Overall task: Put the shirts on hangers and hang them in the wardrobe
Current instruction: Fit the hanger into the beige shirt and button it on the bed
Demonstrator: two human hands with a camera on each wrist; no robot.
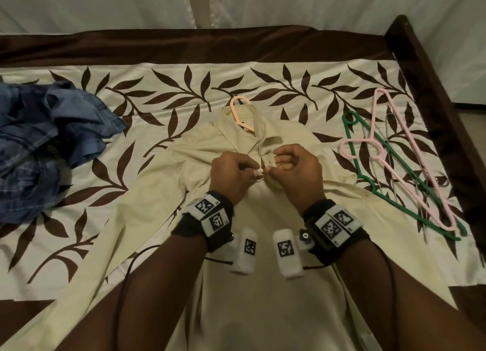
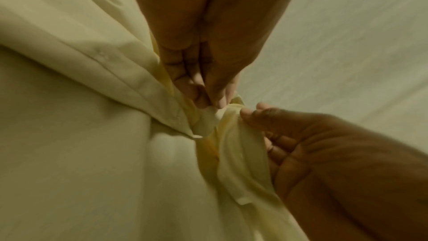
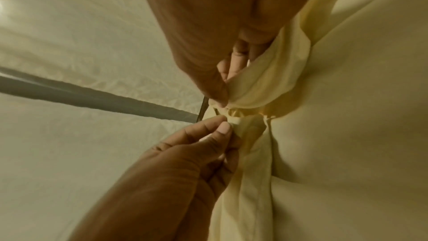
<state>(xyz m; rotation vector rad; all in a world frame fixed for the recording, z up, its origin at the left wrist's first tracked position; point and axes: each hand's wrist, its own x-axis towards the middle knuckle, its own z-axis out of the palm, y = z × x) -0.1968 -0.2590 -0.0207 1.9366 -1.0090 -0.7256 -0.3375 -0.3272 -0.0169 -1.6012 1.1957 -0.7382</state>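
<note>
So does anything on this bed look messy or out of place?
Yes: the blue shirts lie crumpled in a heap at the left, and the spare hangers are tangled at the right. The cream shirt lies flat.

The bed [image 1: 426, 69] has a dark brown wooden frame and a brown cover, over which a cream sheet [image 1: 184, 87] printed with brown leaf sprays is spread. A cream shirt [image 1: 263, 285] lies flat in the middle of the sheet, collar toward the far side, with the hook of a peach hanger [image 1: 238, 111] sticking out of the collar. To the left sits a crumpled pile of blue shirts [image 1: 39, 150]. To the right, well apart from the pile, a green hanger [image 1: 410, 190] and a pink hanger [image 1: 402, 166] lie overlapping, with thin wire hangers [image 1: 420, 203] among them.
</note>
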